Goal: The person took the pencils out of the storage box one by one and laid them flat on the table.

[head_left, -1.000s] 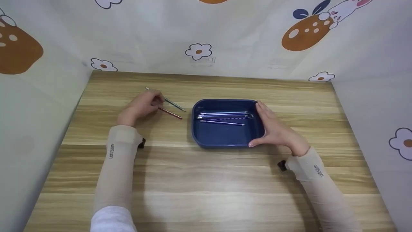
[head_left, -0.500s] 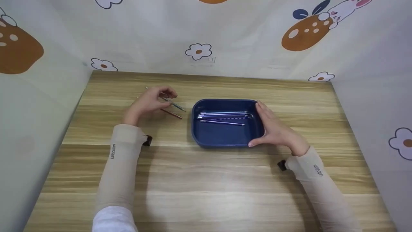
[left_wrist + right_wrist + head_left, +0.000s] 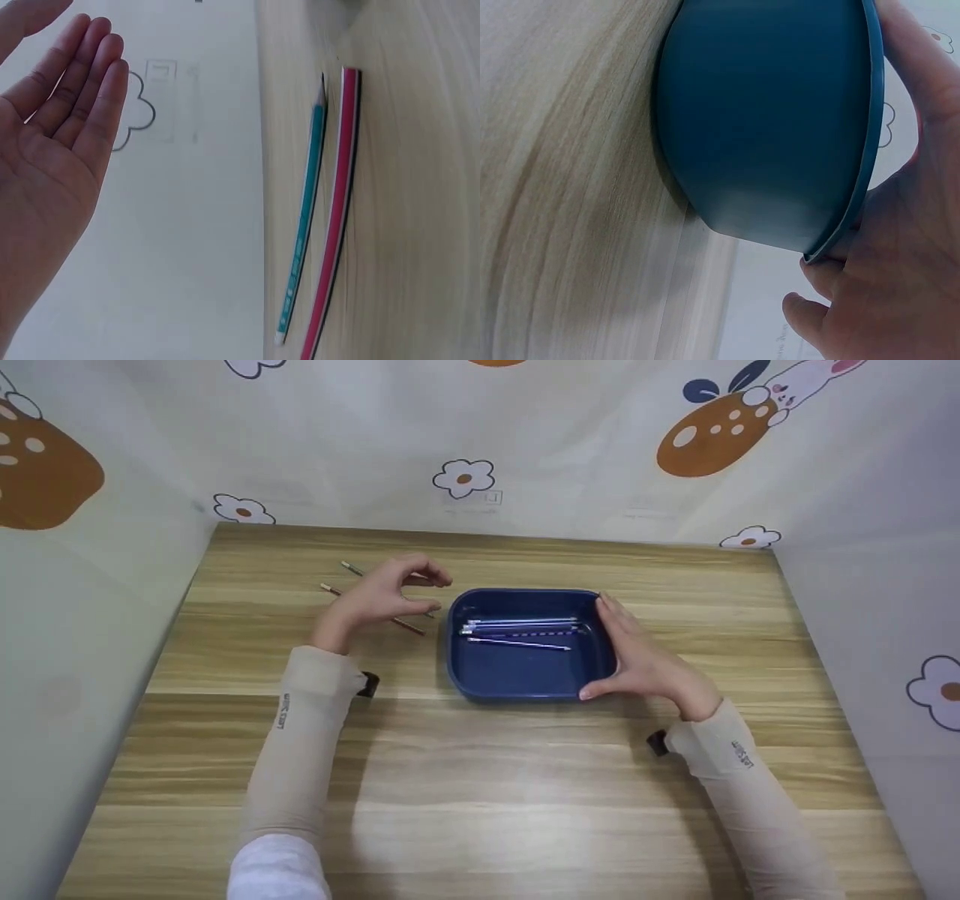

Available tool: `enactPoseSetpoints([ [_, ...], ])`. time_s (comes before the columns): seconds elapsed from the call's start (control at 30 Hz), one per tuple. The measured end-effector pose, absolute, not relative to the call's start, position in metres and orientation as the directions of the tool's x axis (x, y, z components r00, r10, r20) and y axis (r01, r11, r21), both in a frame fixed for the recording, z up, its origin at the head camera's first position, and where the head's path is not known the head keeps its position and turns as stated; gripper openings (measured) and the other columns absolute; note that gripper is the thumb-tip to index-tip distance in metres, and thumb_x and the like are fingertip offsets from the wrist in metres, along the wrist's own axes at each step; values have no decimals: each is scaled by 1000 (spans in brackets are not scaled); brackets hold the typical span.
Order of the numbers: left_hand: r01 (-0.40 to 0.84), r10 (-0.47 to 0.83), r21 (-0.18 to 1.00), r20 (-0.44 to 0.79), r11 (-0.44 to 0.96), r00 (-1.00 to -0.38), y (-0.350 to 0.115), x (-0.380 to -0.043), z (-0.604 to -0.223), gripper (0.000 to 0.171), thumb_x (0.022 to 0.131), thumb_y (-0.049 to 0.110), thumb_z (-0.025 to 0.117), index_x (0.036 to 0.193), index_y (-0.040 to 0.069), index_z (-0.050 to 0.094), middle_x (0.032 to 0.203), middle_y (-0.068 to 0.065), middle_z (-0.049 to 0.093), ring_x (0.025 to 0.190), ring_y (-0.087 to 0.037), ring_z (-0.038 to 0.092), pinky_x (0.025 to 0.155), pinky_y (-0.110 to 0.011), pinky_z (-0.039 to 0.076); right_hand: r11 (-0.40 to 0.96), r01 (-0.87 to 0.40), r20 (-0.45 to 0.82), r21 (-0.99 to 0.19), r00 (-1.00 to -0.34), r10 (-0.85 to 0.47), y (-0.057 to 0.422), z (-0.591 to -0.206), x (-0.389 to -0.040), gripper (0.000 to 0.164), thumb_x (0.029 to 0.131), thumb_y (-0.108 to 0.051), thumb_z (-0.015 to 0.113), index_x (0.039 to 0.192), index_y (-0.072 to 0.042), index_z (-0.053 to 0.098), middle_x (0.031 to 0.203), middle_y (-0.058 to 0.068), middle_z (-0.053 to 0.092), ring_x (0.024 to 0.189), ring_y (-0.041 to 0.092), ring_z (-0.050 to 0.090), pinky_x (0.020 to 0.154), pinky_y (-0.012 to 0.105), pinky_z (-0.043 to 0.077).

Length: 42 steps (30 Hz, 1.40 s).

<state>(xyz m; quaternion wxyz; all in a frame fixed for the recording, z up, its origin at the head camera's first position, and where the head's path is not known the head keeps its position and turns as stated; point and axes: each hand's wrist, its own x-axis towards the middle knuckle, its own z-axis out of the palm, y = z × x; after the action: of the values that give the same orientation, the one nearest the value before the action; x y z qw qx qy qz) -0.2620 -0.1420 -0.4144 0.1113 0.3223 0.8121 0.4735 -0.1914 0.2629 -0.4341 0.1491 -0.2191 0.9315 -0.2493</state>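
Note:
My left hand (image 3: pixel 382 592) hovers just left of the blue plastic bin (image 3: pixel 517 679), thumb and fingers spread apart with nothing between them. Beneath it, partly hidden in the head view, lie a teal pencil (image 3: pixel 307 202) with a sharpened point and a red striped pencil (image 3: pixel 339 195) with a flat end. On the bin's floor rest several pencils (image 3: pixel 519 644), roughly parallel. My right hand (image 3: pixel 649 667) grips the right end of the bin, its thumb at the front corner and its fingers at the back corner of the rim.
The wood-grain table (image 3: pixel 510 787) is enclosed at the back and both sides by pale sheets (image 3: pixel 352 457) printed with flowers and orange shapes. A small black wrist camera (image 3: pixel 368 684) sits on the left sleeve, another on the right.
My left hand has let go of the red pencil, which lies on the table, and has moved right toward the bin. The right hand and the bin have stayed in place.

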Motion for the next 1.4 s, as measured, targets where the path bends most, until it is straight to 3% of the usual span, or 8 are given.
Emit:
enactPoseSetpoints([
  [0.43, 423, 694, 871, 142, 252, -706, -109, -258, -416, 39, 86, 1, 73, 121, -7, 60, 124, -23, 63, 121, -34, 59, 111, -41, 46, 768, -374, -132, -520, -853, -505, 263, -434, -192, 141, 61, -51, 91, 157, 4, 4, 167, 22, 0, 156, 37, 0, 126, 55, 8],
  [0.83, 456, 771, 830, 50, 322, -635, -75, -256, -423, 39, 87, 6, 72, 122, -4, 61, 125, -19, 65, 122, -29, 61, 110, -37, 46, 769, -377, -132, -516, -852, -507, 264, -435, -192, 141, 61, -52, 91, 157, 4, 4, 167, 23, -1, 155, 38, 1, 125, 56, 8],
  [1.17, 476, 779, 745, -93, 468, -620, -57, -255, -427, 36, 88, 11, 71, 123, 3, 63, 126, -12, 65, 122, -26, 59, 110, -39, 46, 764, -381, -126, -521, -851, -510, 264, -435, -191, 142, 61, -51, 91, 157, 4, 3, 167, 23, -2, 155, 39, 1, 125, 56, 7],
  [1.4, 572, 793, 636, -108, 519, -600, -45, -257, -435, 31, 88, 12, 73, 117, 4, 68, 118, -9, 69, 111, -23, 63, 101, -36, 51, 750, -403, -104, -524, -844, -527, 265, -436, -192, 141, 61, -50, 91, 156, 7, 4, 166, 26, 0, 155, 41, 1, 125, 56, 7],
])
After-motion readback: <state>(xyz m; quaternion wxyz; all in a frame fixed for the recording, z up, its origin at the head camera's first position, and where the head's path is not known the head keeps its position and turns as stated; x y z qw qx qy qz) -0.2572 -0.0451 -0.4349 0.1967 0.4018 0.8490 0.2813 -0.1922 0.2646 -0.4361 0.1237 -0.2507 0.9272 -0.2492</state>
